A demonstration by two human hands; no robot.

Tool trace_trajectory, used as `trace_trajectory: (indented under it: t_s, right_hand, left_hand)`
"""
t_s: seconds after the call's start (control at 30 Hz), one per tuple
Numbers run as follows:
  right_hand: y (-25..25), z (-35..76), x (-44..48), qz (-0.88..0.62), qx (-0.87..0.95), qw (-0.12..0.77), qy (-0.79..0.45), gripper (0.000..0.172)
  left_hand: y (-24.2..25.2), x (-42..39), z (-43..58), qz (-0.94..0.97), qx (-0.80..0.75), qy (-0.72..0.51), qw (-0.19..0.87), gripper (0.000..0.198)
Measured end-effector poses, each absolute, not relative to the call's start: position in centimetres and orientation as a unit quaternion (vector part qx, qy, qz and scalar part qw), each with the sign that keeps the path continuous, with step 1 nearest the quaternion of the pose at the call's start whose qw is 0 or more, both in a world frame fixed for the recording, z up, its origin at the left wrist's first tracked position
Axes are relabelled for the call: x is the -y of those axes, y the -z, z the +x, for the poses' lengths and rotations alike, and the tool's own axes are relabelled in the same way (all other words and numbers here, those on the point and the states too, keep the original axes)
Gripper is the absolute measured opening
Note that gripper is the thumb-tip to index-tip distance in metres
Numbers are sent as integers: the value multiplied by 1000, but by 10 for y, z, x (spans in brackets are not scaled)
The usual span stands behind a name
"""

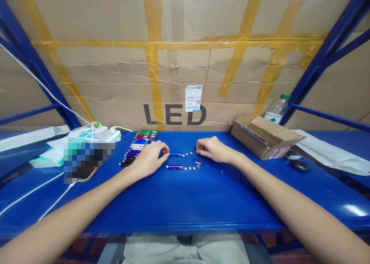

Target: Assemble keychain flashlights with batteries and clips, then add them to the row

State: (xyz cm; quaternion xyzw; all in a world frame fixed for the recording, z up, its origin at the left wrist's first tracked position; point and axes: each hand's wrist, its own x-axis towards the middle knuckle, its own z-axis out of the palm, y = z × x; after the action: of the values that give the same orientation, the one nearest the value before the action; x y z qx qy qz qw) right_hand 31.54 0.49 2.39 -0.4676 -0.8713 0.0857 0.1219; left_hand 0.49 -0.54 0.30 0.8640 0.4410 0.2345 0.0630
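Care pays: your half-curled left hand [148,157] meets the left end of the blue tube [176,154], beyond the purple tube [174,167]; your bunched right hand [212,148] sits right of the silver discs [186,153]. Either grip is unclear; touch lightly so nothing rolls.

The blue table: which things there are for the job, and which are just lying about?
Seem part of the job:
- blue tube, by the left hand
- purple tube
- small silvery discs
- purple clip
- row of coloured tubes

Seem just lying about:
- open cardboard box
- green-capped bottle
- black rounded thing
- white power strip
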Motion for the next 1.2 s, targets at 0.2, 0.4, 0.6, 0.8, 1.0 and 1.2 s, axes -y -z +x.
trace_trajectory:
  t_s: [0.2, 0.4, 0.6, 0.8, 1.0, 1.2]
  right_hand:
    - [-23, 315, -5, -467, 871, 126, -90, 10]
    - [-23, 315, -5, -466, 872, 124, -89, 9]
    - [-23, 315, -5, -467, 871, 119, -90, 8]
    - [-23, 315, -5, -466, 872, 121, -89, 9]
    - [-23, 315, -5, -469, 871, 119, -86, 10]
    - [-23, 315, -5, -472, 870, 118, -84, 10]
  left_hand:
    - [-3, 5, 5, 865, -442, -228, 64, 11]
    - [-2, 3, 3, 868, -438, -224, 64, 10]
    - [-2, 3, 3, 871, -436, -220, 59, 8]
    - [1, 1, 2, 871, -431, -229, 58, 9]
    - [0, 1, 1, 875, -429, -216, 58, 18]
    - [-1, 2, 2, 874, -441, -198, 60, 20]
